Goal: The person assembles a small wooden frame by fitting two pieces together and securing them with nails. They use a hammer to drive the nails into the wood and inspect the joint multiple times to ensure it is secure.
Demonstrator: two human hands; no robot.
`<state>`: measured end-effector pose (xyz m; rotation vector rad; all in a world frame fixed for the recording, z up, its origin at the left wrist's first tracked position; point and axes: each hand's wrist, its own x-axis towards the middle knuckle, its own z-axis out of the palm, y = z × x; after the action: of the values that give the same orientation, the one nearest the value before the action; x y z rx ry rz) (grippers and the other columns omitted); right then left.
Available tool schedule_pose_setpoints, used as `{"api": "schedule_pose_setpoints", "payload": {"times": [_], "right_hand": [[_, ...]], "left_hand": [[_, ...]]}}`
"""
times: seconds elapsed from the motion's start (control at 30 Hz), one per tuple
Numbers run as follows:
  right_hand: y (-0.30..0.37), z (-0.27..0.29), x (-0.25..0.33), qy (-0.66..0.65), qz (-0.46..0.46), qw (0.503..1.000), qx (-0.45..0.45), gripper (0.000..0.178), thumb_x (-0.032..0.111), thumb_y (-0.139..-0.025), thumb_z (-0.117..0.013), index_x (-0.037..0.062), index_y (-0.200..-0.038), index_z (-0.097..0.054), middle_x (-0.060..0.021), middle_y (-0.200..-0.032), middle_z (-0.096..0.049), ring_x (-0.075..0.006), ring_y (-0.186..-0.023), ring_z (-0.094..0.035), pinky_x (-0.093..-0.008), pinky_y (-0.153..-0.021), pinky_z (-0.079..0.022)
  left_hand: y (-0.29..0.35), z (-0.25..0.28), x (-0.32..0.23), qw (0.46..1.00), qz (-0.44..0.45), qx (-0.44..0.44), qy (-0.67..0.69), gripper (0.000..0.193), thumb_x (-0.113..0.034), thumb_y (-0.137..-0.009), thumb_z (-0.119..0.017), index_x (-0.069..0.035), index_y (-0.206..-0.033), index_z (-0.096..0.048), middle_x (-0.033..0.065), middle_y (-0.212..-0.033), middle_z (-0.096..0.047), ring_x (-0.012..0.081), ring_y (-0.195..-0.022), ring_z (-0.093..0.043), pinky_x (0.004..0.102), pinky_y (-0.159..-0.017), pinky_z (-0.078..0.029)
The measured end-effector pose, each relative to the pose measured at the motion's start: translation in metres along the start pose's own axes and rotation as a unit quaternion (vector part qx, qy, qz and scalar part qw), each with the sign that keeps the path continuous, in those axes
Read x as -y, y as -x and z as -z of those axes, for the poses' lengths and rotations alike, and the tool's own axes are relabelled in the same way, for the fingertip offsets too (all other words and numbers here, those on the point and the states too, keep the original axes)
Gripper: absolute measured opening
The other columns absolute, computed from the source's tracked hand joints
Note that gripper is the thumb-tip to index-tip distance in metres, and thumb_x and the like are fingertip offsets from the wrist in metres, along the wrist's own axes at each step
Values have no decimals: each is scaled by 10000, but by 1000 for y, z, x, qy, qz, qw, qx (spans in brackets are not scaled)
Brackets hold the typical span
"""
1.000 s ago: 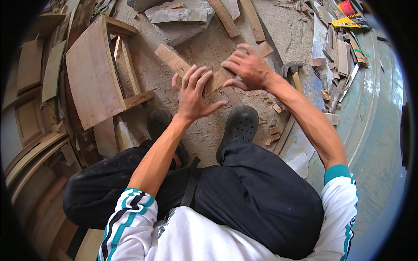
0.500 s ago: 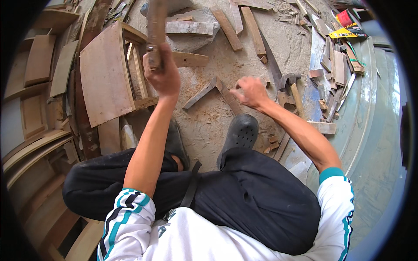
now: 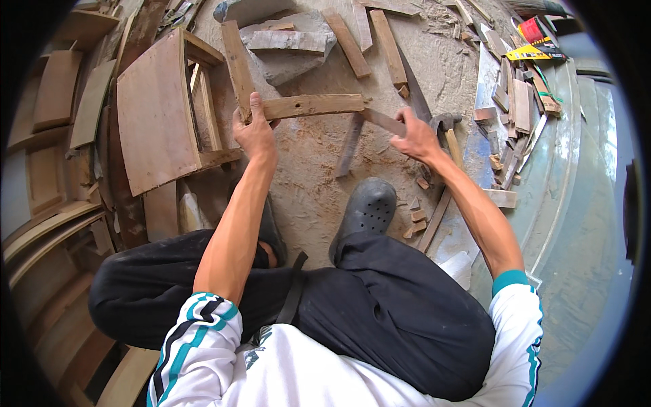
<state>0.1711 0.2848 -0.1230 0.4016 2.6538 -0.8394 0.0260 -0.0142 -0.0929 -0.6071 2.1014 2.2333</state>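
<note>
– Left hand (image 3: 256,136)?
– Wrapped round the L-shaped frame (image 3: 313,105) at its corner, near the wooden box (image 3: 154,112)
– Right hand (image 3: 415,140)?
– Pinching the angled strip (image 3: 384,122), blurred, beside the frame's other end

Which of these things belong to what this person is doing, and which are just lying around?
In use:
- L-shaped wooden piece, held in the left hand
- angled wooden piece, partly blurred, in the right hand

Apparently lying about:
- hammer, in neither hand
- gray slab
- box-like wooden frame
- yellow-and-black package
</note>
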Motion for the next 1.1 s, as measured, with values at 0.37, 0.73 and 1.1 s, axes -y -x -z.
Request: {"api": "schedule_pose_setpoints", "payload": {"times": [0.37,0.73,1.1], "right_hand": [[24,74,-65,-82,33,982,-167,400,260,-786,-747,44,-1097,-615,-134,-895,-715,-216,-772,-687,-345,-698,-537],[45,151,60,-443,-132,885,60,581,333,-959,-610,-35,-1389,-479,-76,-981,-613,-118,-789,-618,-247,-706,-522],[37,-17,137,-452,-142,857,202,776,325,-827,-849,-97,-1272,-375,-210,-1172,-576,-268,-1049,-666,-403,-809,-616]], "left_hand": [[8,-7,36,996,67,47,17,504,-318,-938,-751,-14,-1259,-510,113,-1174,-591,217,-992,-654,401,-800,-661],[19,-4,74,955,226,167,94,426,-253,-1048,-579,11,-1359,-453,131,-1235,-567,238,-1119,-608,398,-971,-593],[33,10,95,914,210,346,-26,353,-212,-991,-654,28,-1248,-619,122,-1185,-677,187,-1073,-654,366,-908,-555]]}}
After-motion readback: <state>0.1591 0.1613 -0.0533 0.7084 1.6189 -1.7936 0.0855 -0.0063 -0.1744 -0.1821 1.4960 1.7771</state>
